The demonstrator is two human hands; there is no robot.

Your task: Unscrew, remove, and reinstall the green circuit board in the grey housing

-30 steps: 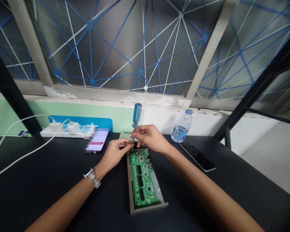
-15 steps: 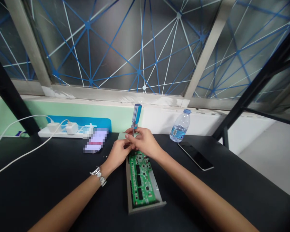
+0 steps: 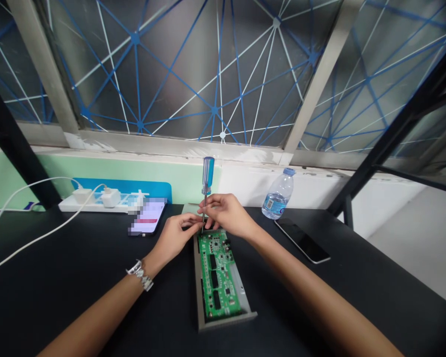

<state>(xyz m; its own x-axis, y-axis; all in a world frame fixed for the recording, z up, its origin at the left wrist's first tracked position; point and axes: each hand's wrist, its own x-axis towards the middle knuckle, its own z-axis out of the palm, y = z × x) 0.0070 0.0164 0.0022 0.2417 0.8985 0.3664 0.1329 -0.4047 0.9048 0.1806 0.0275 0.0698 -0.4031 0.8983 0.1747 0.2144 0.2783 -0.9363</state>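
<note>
Two hands are at work over a black desk, under a big slanted window crossed by blue and white lines, with a pale green and white wall running along behind! The left hand and right hand meet at one blue-handled screwdriver, standing upright: the right hand's fingers are closed on the shaft, and the left hand's fingertips pinch in low near the tip. That's a firm two-hand grip, and the tip sits right at the top edge of one green circuit board, directly below the grip, lying in a grey metal casing. Just behind the grip is one pale flat panel.

Left of the grip: one white power strip, two white chargers plugged in, white cables, and one phone, its screen lit and blurred. Right of the grip: one water bottle with a blue label, too small to read, and a second, black phone, lying dark. On the left wrist, one metal bracelet. No writing can be read anywhere!
</note>
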